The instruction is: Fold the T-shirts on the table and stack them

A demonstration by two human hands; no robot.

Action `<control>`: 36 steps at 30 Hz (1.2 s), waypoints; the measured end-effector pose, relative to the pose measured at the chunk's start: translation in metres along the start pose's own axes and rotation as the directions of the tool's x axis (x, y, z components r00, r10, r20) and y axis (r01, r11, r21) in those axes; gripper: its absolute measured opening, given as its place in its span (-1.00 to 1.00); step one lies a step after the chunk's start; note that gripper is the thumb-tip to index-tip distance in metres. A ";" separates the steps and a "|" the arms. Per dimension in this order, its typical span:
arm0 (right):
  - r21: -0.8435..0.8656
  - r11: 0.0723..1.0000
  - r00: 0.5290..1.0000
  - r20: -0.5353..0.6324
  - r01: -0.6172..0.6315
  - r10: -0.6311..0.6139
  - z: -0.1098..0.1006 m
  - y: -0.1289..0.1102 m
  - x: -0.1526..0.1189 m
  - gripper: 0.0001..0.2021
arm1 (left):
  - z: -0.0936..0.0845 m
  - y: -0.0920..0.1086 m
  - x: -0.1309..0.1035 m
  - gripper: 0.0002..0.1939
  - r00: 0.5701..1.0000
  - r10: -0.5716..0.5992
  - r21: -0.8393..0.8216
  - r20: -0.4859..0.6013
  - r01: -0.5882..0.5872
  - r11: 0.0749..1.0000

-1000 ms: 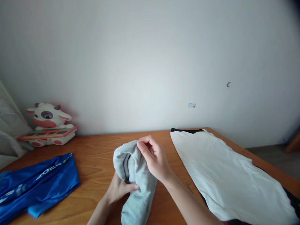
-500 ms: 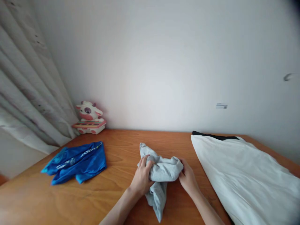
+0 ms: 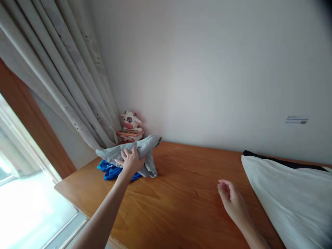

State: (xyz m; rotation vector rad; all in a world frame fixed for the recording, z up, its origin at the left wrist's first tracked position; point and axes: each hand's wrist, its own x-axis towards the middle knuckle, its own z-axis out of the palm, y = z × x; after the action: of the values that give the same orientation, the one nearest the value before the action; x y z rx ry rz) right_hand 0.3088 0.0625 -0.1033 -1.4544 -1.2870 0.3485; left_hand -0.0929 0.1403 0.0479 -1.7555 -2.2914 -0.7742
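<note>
My left hand (image 3: 130,160) grips a crumpled grey cloth (image 3: 147,147) at the left part of the table, its fingers partly spread over the fabric. Beneath the grey cloth lies a blue garment (image 3: 111,173), mostly covered by it. My right hand (image 3: 229,193) is over the wooden table, apart from any cloth, with its fingers curled in and nothing seen in them.
A cow-shaped toy with a keyboard (image 3: 130,128) stands at the back left by the curtain (image 3: 77,79). A white cloth with a black edge (image 3: 287,193) covers the right side of the wooden table (image 3: 181,200). A bright window is at the far left.
The grey cloth has moved left with my left hand, from the table's middle to over the blue garment. My right hand has let go of it. The view has turned left.
</note>
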 end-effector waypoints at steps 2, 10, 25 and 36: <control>-0.004 1.000 1.000 -0.009 0.022 -0.022 0.002 -0.003 -0.003 -0.65 | 0.026 0.002 -0.013 -0.25 0.994 0.063 0.063 0.091 -0.069 0.996; -0.260 0.947 0.966 -0.124 0.190 -0.228 -0.020 -0.021 0.011 -0.79 | 0.137 0.081 -0.081 -0.73 0.746 0.643 -0.412 0.173 -0.538 0.735; -0.638 0.619 0.871 -0.461 -0.458 0.170 -0.113 -0.009 0.010 -0.79 | 0.140 0.095 -0.096 -0.78 0.663 0.747 -0.583 0.042 -0.591 0.557; 0.262 0.949 0.982 0.033 0.173 -0.188 -0.036 -0.099 -0.008 -0.75 | 0.120 0.101 -0.120 0.14 0.596 0.798 -0.773 -0.087 -0.546 0.324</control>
State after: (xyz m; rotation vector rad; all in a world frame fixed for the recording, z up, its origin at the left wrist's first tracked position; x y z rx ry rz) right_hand 0.2840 0.0170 -0.0110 -1.1052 -1.3549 0.4220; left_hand 0.0596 0.1140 -0.0742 -3.0783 -0.9727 -1.3891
